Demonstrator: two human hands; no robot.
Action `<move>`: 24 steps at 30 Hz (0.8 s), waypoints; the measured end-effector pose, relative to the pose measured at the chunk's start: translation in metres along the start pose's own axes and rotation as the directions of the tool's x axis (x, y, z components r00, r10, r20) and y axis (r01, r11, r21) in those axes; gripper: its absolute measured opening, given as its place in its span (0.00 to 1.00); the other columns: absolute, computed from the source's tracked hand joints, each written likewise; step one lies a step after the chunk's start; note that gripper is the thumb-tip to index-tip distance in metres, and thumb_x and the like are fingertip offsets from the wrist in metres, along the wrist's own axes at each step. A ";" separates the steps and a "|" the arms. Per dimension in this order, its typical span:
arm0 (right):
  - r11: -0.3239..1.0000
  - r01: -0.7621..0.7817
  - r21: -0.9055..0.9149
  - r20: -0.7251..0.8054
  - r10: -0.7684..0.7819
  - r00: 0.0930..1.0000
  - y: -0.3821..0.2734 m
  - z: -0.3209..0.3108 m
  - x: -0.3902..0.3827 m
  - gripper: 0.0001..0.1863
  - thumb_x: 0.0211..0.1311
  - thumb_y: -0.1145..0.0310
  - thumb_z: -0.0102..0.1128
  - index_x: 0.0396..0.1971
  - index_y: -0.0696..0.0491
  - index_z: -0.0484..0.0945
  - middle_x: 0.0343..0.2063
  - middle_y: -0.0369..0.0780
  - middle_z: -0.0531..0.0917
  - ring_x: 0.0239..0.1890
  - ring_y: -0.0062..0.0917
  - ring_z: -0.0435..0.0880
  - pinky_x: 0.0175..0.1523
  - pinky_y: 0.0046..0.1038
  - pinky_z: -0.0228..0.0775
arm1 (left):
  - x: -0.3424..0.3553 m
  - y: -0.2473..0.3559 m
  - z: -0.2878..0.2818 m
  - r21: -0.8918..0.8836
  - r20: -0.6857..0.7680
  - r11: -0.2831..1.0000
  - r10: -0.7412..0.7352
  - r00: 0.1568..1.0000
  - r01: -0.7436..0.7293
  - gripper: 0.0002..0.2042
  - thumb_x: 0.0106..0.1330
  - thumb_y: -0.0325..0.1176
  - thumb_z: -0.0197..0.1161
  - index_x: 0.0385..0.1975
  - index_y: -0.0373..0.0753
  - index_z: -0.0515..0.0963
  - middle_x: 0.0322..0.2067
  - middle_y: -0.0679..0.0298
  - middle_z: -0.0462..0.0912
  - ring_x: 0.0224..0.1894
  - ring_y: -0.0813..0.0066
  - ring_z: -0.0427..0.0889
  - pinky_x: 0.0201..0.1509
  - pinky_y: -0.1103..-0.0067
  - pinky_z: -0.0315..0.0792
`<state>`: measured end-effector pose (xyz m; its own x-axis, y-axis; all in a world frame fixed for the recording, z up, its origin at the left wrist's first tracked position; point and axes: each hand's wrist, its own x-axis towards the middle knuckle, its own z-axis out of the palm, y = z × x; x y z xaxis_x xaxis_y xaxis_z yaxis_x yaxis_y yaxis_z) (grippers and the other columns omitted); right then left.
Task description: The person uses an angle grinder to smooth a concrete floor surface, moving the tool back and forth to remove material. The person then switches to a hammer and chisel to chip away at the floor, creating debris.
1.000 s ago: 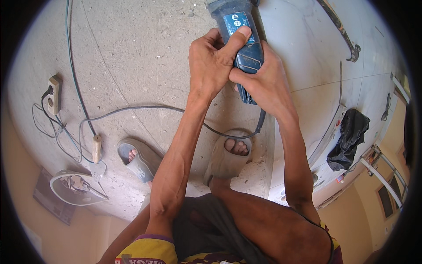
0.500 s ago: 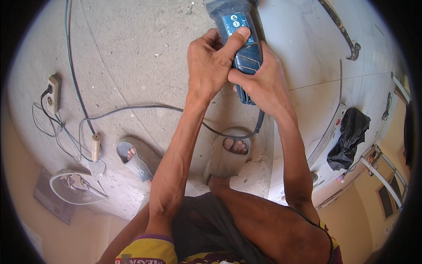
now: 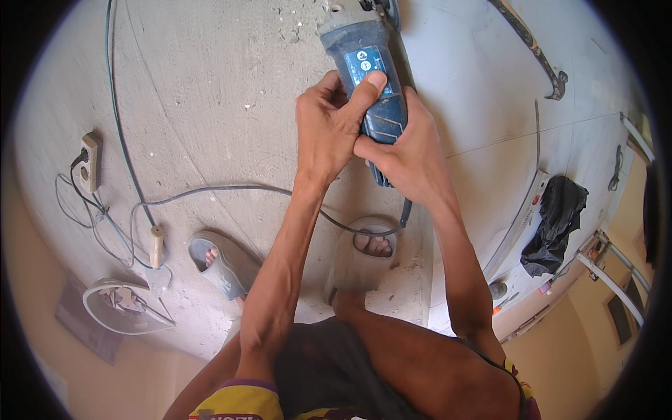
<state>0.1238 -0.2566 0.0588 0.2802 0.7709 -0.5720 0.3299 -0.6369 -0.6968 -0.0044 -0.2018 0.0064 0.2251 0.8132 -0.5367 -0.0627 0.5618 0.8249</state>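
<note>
A blue angle grinder [image 3: 364, 56] lies along the seam between grey concrete floor [image 3: 210, 119] and white tiles [image 3: 476, 105], its disc end partly cut off at the top edge. My left hand [image 3: 329, 129] is closed round the grinder body from the left, thumb resting across the top near the blue label. My right hand [image 3: 413, 157] grips the handle from the right, lower down, with its thumb over it. The black cord [image 3: 336, 224] runs from the handle's lower end past my sandalled feet and leftward across the concrete.
A hammer [image 3: 556, 84] lies on the tiles at upper right, above a crumpled black bag [image 3: 553, 224] and a metal frame [image 3: 609, 273]. A power strip [image 3: 91, 164], tangled cables, a wooden-handled trowel [image 3: 157, 245] and a bucket [image 3: 126, 304] are at the left.
Both hands and the grinder have shifted down and slightly left in the picture, showing more of the grinder's head. The floor shifts a little too. The grip looks the same.
</note>
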 end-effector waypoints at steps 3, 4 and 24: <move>1.000 0.000 0.025 0.018 -0.001 1.000 -0.005 0.001 -0.007 0.38 0.54 0.59 0.84 0.57 0.65 0.74 0.38 0.55 0.90 0.37 0.43 0.95 0.42 0.42 0.88 | -0.009 0.008 -0.001 -0.045 0.006 0.998 -0.044 0.999 0.045 0.23 0.76 0.45 0.80 0.50 0.25 0.90 0.35 0.58 0.92 0.35 0.79 0.87 0.42 0.78 0.83; 0.999 -0.016 0.031 0.034 0.015 0.999 -0.009 0.000 -0.010 0.38 0.54 0.60 0.84 0.57 0.66 0.73 0.38 0.56 0.90 0.38 0.44 0.96 0.43 0.43 0.89 | -0.012 0.010 -0.002 -0.050 0.001 0.998 -0.036 0.999 0.036 0.23 0.76 0.45 0.80 0.50 0.26 0.90 0.36 0.58 0.92 0.36 0.79 0.87 0.43 0.77 0.83; 0.994 -0.103 0.022 0.068 0.101 0.993 -0.035 0.007 -0.005 0.36 0.55 0.62 0.84 0.54 0.67 0.72 0.36 0.58 0.91 0.38 0.48 0.97 0.45 0.45 0.88 | -0.007 0.025 -0.022 -0.027 0.064 0.998 -0.062 0.996 0.064 0.25 0.81 0.48 0.75 0.56 0.26 0.87 0.44 0.56 0.92 0.44 0.75 0.89 0.51 0.75 0.85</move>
<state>0.1048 -0.2376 0.0832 0.2505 0.7014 -0.6673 0.2799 -0.7123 -0.6437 -0.0292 -0.1905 0.0269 0.2900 0.7656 -0.5743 -0.0743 0.6162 0.7841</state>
